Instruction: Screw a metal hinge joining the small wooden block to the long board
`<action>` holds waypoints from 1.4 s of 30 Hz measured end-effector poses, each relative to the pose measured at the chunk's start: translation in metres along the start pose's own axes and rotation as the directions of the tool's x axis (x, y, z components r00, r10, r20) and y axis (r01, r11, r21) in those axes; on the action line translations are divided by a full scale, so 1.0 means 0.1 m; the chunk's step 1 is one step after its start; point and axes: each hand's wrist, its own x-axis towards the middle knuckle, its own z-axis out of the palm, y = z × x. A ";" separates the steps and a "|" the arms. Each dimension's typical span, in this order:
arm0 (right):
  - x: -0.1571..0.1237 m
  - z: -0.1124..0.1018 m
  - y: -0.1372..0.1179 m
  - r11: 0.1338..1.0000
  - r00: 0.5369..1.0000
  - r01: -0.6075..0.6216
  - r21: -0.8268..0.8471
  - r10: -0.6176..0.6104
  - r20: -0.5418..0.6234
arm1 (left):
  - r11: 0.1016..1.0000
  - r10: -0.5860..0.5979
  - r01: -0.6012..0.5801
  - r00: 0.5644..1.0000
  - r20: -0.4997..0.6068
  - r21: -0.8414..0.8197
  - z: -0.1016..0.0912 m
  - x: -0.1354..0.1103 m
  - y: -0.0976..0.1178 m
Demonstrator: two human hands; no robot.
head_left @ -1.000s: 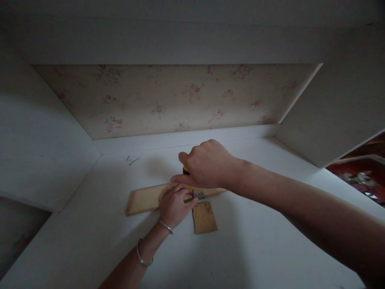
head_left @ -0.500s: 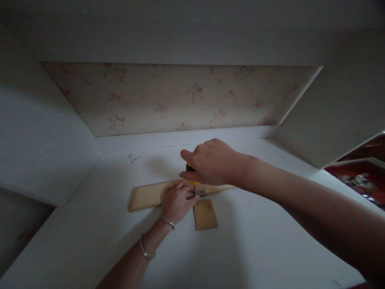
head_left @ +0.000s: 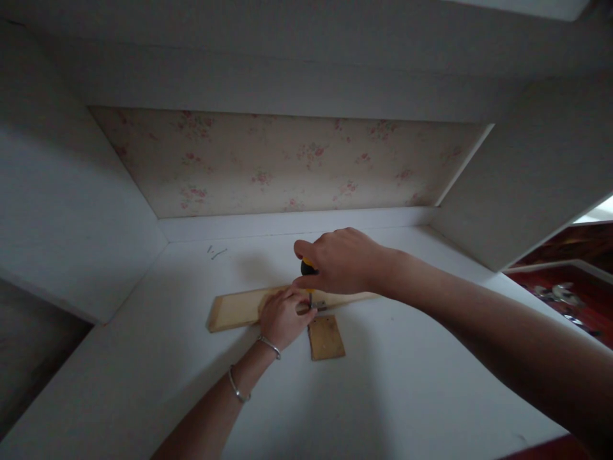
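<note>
now | right hand (head_left: 342,262) fingers clamped round screwdriver (head_left: 308,268) | left hand (head_left: 282,317) fingers curled on wooden strip (head_left: 234,308)

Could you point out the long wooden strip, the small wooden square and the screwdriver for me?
Long pale wooden strip (head_left: 234,310): head view, on its bare left end.
Small brown wooden square (head_left: 325,337): head view, on its middle.
Yellow-and-black screwdriver (head_left: 307,267): head view, on the visible part of its handle.
</note>
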 end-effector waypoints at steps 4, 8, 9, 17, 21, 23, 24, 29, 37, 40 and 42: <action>-0.03 -0.03 -0.02 1.000 1.000 -0.013 -0.005 0.013 -0.021 | 1.000 0.023 -0.023 1.000 0.006 -0.010 0.00 -0.03 -0.02; -0.07 -0.18 -0.05 0.997 0.983 -0.069 0.044 0.076 -0.169 | 1.000 0.008 -0.008 1.000 0.007 -0.026 0.00 -0.05 -0.01; -0.09 -0.22 -0.05 0.992 0.967 -0.094 0.083 0.111 -0.228 | 0.999 0.004 -0.004 1.000 0.011 -0.044 -0.01 -0.05 -0.02; -0.64 0.18 0.12 0.635 0.672 -0.220 0.741 0.649 -0.356 | 0.970 -0.150 0.146 0.989 -0.006 -0.194 -0.45 0.11 -0.56; -0.96 0.77 0.19 0.076 0.482 -0.055 0.996 0.875 -0.041 | 0.934 -0.338 0.337 0.941 -0.010 0.121 -0.78 0.39 -1.24; -1.08 1.01 0.18 -0.092 0.438 0.029 0.995 0.896 0.070 | 0.846 -0.452 0.441 0.892 -0.036 0.299 -0.91 0.53 -1.57; -1.13 1.11 0.17 -0.161 0.422 0.062 0.985 0.899 0.120 | 0.795 -0.502 0.481 0.864 -0.044 0.371 -0.97 0.59 -1.72; -1.28 1.40 0.09 -0.402 0.377 0.162 0.901 0.869 0.320 | 0.715 -0.551 0.514 0.831 -0.071 0.474 -1.04 0.78 -2.11; -1.32 1.50 0.15 -0.428 0.350 0.186 0.884 0.870 0.347 | 0.679 -0.520 0.405 0.854 0.012 0.612 -0.83 0.98 -2.17; -1.30 1.52 0.16 -0.413 0.361 0.190 0.891 0.873 0.328 | 0.665 -0.516 0.384 0.856 0.023 0.640 -0.79 0.99 -2.15; -1.28 1.55 0.16 -0.411 0.366 0.182 0.893 0.871 0.327 | 0.664 -0.491 0.346 0.871 0.037 0.662 -0.79 0.96 -2.12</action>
